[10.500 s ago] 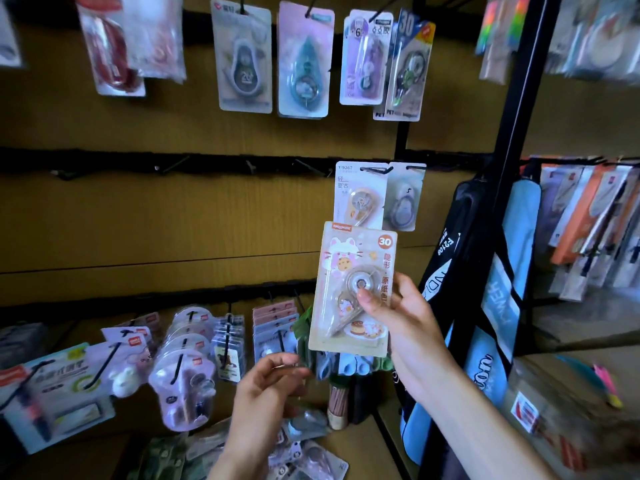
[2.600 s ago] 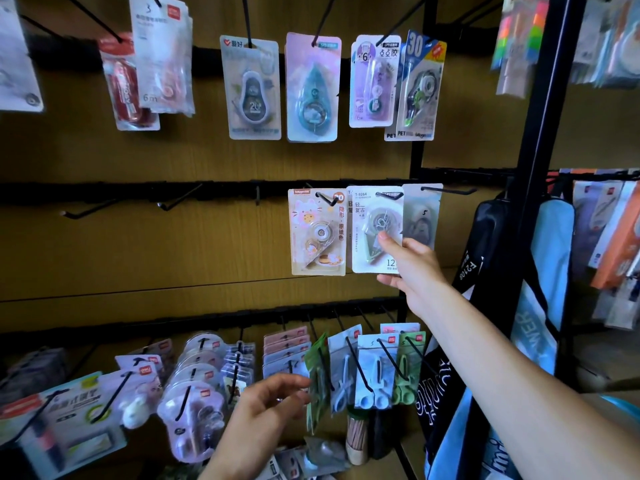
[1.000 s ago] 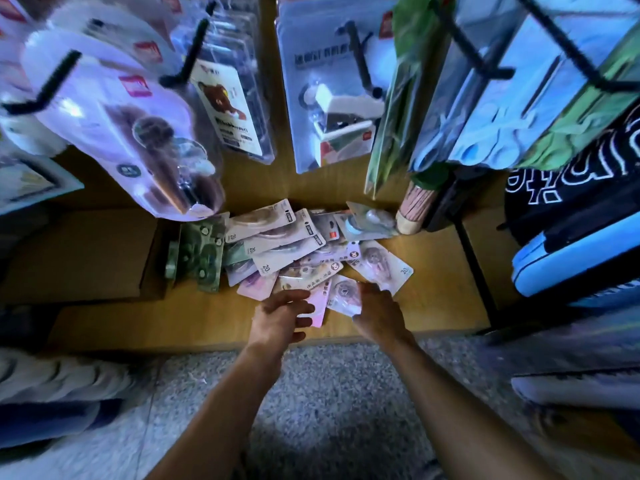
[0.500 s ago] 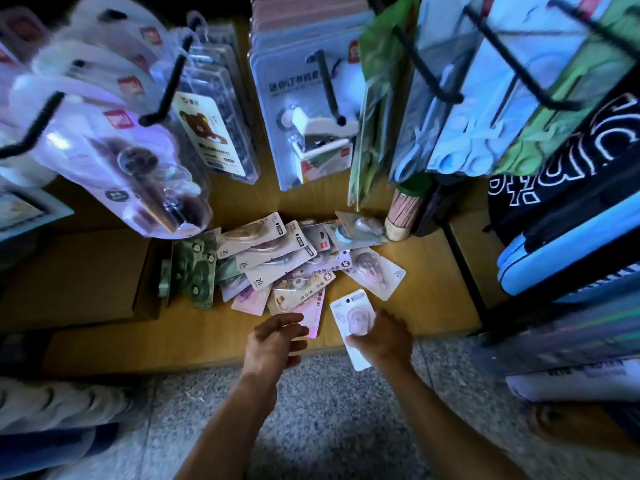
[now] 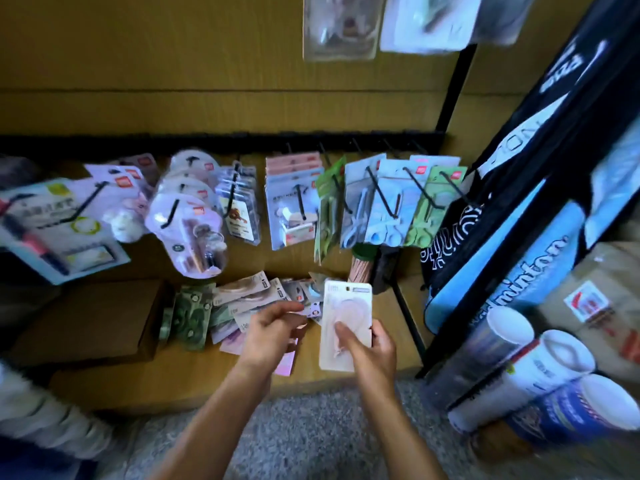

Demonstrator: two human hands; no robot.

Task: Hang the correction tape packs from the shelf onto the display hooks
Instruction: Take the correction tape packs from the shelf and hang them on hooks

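Note:
My right hand (image 5: pixel 369 344) grips a white correction tape pack (image 5: pixel 343 313) by its lower part, thumb on the front, holding it upright above the shelf edge. My left hand (image 5: pixel 272 329) hovers just left of it with loosely curled fingers and holds nothing. Several more correction tape packs (image 5: pixel 242 299) lie in a loose pile on the low wooden shelf (image 5: pixel 207 382) behind my hands. A black rail with display hooks (image 5: pixel 391 150) runs across the wooden back panel above the pile. Two hung packs (image 5: pixel 339 26) show blurred at the top.
Stationery packs (image 5: pixel 294 206) and scissors packs (image 5: pixel 391 206) crowd the lower hooks. A cardboard box (image 5: pixel 86 320) sits on the shelf at left. A black rack (image 5: pixel 519 209) with a blue sports bag (image 5: pixel 512 271) stands right, shuttlecock tubes (image 5: pixel 540 368) below it. Grey floor lies in front.
My right hand has lifted the white pack off the shelf pile and raised it upright. The view has tilted up from the shelf toward the hook rail.

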